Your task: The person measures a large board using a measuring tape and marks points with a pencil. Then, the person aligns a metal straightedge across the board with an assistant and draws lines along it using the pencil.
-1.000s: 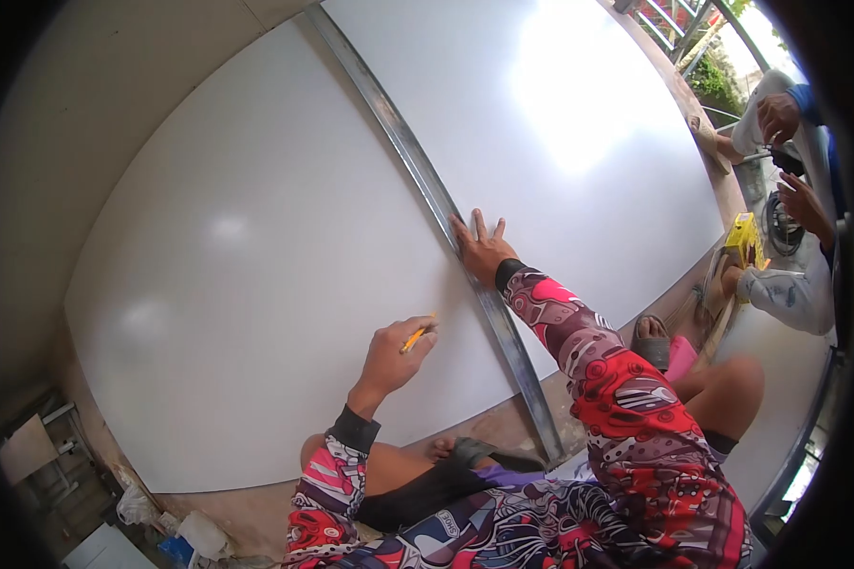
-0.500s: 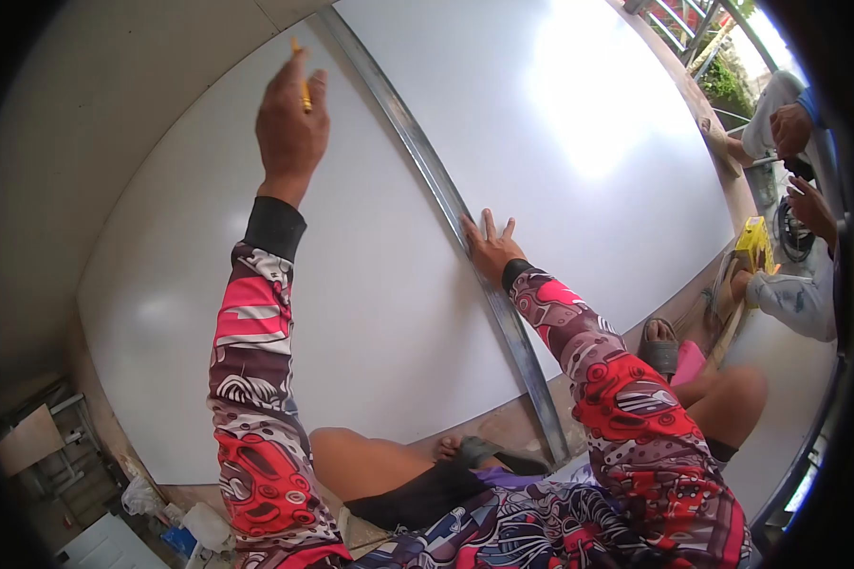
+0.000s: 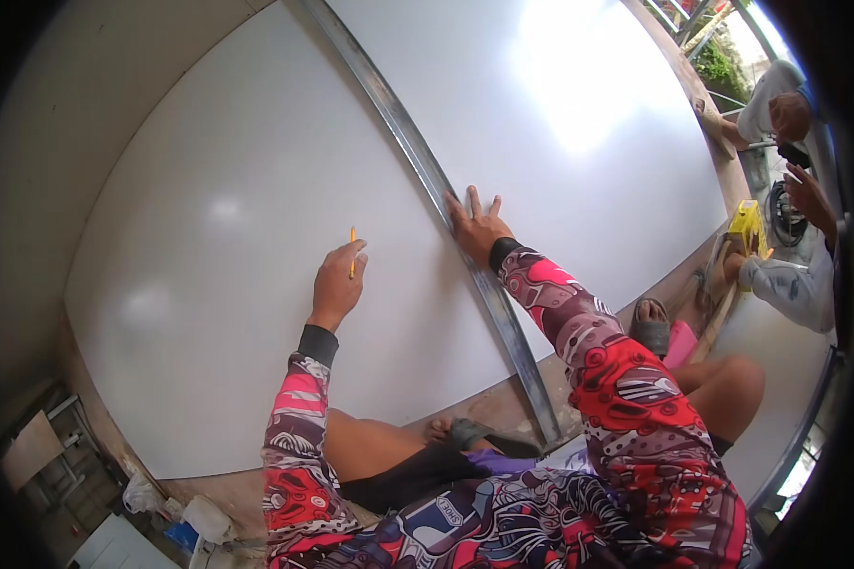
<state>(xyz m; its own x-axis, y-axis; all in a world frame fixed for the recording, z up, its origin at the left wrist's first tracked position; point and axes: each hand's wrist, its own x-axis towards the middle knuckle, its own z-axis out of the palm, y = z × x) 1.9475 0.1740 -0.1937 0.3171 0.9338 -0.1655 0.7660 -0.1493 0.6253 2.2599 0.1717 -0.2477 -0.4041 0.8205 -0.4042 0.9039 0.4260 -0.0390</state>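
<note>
A large glossy white sheet (image 3: 209,351) lies in front of me. Across it runs a long metal bar (image 3: 397,131), which looks like a channel-shaped straightedge, from the top edge down to near my foot. My left hand (image 3: 337,282) is closed around a yellow pencil (image 3: 353,251) whose tip points up; the hand is over the sheet, left of the bar and apart from it. My right hand (image 3: 477,226) rests with spread fingers on the sheet and against the right side of the bar.
At the right, another person's hands (image 3: 789,119) and light-coloured trouser legs show beside the sheet. A yellow box (image 3: 747,228) stands near them. My sandalled feet (image 3: 651,327) are at the near edge. Plastic bags (image 3: 142,495) and boards lie at lower left.
My left hand has come down and toward me with the pencil, from near the bar's upper end. My right hand stays pressed by the bar while the view shifts slightly.
</note>
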